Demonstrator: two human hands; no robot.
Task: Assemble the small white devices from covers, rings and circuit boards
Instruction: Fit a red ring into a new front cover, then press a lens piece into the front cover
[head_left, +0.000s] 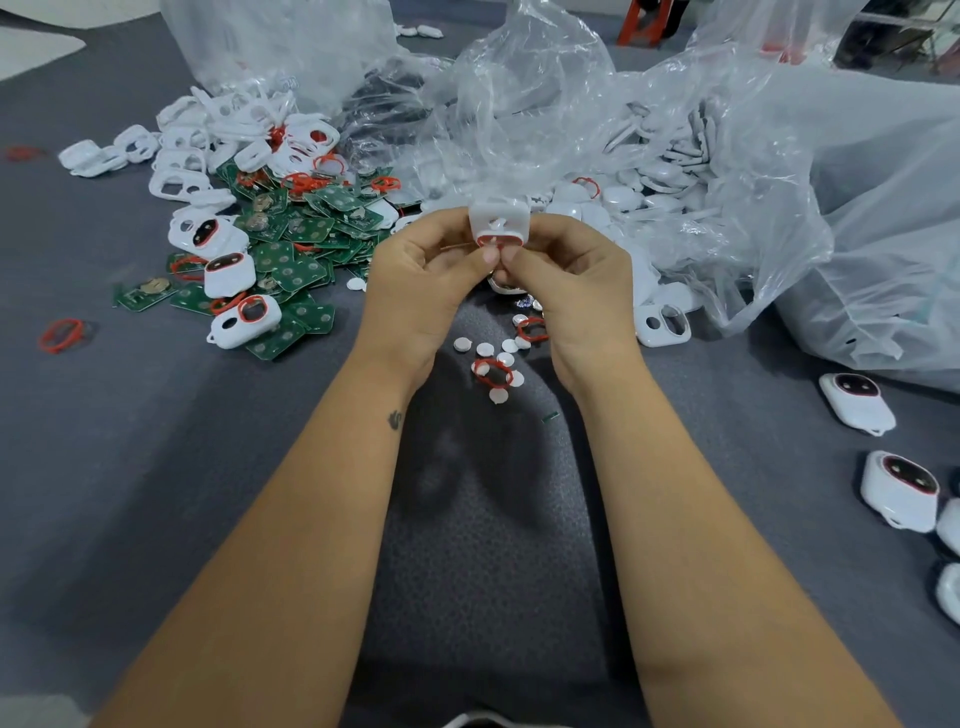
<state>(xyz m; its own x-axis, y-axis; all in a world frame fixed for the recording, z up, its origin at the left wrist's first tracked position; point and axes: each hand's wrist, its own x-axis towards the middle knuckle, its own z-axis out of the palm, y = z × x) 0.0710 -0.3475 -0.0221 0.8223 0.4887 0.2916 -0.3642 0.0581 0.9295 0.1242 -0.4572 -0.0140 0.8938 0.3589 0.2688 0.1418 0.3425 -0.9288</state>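
Both hands pinch one white cover (500, 224) above the bench (156, 467): left hand (423, 275) and right hand (566, 280) thumbs press its red ring (498, 240). Uneven pressure could probably pop the ring out among the loose discs (485, 349) below.

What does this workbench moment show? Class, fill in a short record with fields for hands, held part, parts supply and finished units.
hands: left hand and right hand both pinch one part
held part: white cover with a red ring at its lower edge
parts supply: green circuit boards piled at left
finished units: white devices at right
surface: grey mat
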